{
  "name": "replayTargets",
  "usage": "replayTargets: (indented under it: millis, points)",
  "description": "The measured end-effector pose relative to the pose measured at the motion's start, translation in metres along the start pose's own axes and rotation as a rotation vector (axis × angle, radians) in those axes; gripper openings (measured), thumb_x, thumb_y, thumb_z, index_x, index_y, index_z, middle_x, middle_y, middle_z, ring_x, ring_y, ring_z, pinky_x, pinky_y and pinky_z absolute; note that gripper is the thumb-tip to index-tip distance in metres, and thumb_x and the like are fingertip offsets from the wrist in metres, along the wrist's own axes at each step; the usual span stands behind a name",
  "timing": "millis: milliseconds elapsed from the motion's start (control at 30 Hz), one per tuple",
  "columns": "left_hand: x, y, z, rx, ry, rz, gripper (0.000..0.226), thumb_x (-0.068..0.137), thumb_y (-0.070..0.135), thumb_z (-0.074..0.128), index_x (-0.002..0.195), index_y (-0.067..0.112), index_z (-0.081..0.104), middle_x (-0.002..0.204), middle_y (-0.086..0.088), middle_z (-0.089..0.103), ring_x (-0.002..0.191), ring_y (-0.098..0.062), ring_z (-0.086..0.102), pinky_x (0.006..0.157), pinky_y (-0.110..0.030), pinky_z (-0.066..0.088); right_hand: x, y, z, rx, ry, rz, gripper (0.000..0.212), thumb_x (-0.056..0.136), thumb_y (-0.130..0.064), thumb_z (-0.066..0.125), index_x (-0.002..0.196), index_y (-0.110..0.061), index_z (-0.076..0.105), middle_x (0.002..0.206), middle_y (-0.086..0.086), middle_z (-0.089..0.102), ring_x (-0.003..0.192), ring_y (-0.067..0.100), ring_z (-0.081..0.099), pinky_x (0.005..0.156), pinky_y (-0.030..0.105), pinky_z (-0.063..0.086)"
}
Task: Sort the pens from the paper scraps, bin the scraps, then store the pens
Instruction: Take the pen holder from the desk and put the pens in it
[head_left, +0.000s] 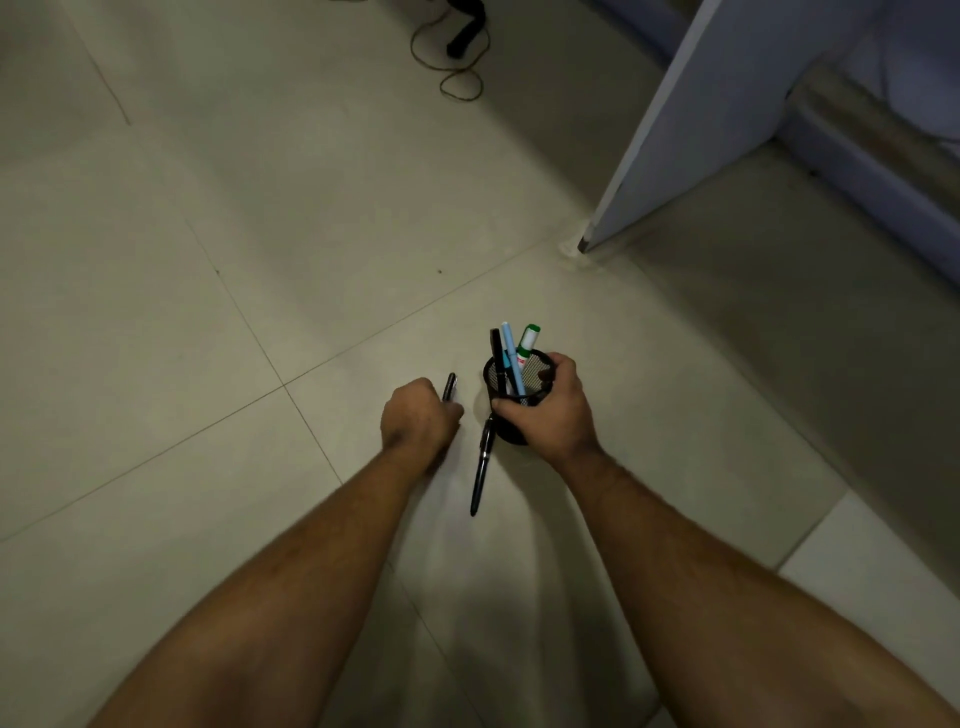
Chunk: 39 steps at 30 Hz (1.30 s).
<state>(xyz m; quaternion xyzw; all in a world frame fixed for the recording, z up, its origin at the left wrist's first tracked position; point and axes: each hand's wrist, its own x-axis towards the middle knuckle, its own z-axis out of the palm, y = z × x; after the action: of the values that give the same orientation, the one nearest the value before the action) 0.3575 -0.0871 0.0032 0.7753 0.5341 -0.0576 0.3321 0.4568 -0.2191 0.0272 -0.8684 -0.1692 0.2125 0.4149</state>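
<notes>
A black mesh pen cup (540, 366) stands on the tiled floor, and my right hand (553, 410) grips it around the rim and side. Inside it stand a black pen (497, 358), a light blue pen (511, 358) and a green-capped marker (529, 343). My left hand (415, 415) is curled round a black pen (449, 387) whose end sticks out above the fist, just left of the cup. Another black pen (480, 470) lies on the floor between my two hands, its upper end by the cup. No paper scraps are in view.
A pale panel of furniture (691, 114) meets the floor at the upper right, with a bed-like edge (872, 171) beyond it. A looped cord (457, 78) and a dark object (467, 26) lie at the top. Open floor tiles (208, 260) spread to the left.
</notes>
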Motion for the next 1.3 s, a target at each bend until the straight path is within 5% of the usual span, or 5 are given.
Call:
replayTargets:
  millis: [200,367,533,933,1300]
  points:
    - [0.007,0.042,-0.053,-0.709,0.191,0.148,0.006,0.075,0.017,0.072,0.078,0.016,0.067,0.065,0.007,0.062,0.061,-0.009,0.057,0.056,-0.015,0.046,0.008,-0.009,0.008,-0.038,0.050,0.017,0.084,0.060,-0.034,0.087,0.132,-0.019,0.045,0.123,0.001,0.057,0.104,0.019,0.062,0.090,0.031,0.052]
    - [0.004,0.061,-0.056,-0.888,0.088,0.213,0.004,0.079,0.011,0.069,0.082,0.011,0.069,0.078,-0.015,0.071,0.068,-0.018,0.065,0.060,-0.028,0.055,0.004,-0.011,0.012,-0.048,0.031,-0.013,0.083,0.060,-0.033,0.088,0.130,-0.019,0.046,0.122,0.002,0.057,0.103,0.021,0.063,0.089,0.035,0.055]
    - [-0.010,0.048,-0.036,-0.494,0.048,0.282,0.017,0.079,0.008,0.066,0.094,0.013,0.074,0.086,0.003,0.069,0.077,-0.011,0.061,0.072,-0.020,0.046,0.007,-0.013,0.010,-0.015,0.042,-0.030,0.084,0.060,-0.033,0.088,0.132,-0.021,0.044,0.124,0.002,0.058,0.107,0.019,0.062,0.091,0.033,0.053]
    - [-0.032,-0.005,0.041,0.203,-0.133,0.215,0.029,0.079,0.029,0.065,0.101,0.010,0.057,0.104,-0.012,0.065,0.095,-0.032,0.062,0.073,-0.034,0.049,0.005,-0.001,-0.001,0.033,0.056,0.011,0.086,0.063,-0.031,0.089,0.135,-0.018,0.043,0.122,-0.001,0.056,0.104,0.014,0.058,0.085,0.021,0.044]
    - [0.002,0.051,-0.071,-0.929,0.092,0.089,0.009,0.081,0.009,0.067,0.088,0.003,0.067,0.074,-0.011,0.068,0.066,-0.019,0.069,0.059,-0.029,0.056,0.004,-0.013,0.004,-0.005,0.037,0.036,0.081,0.062,-0.030,0.089,0.130,-0.017,0.047,0.118,-0.002,0.055,0.097,0.014,0.056,0.084,0.022,0.043]
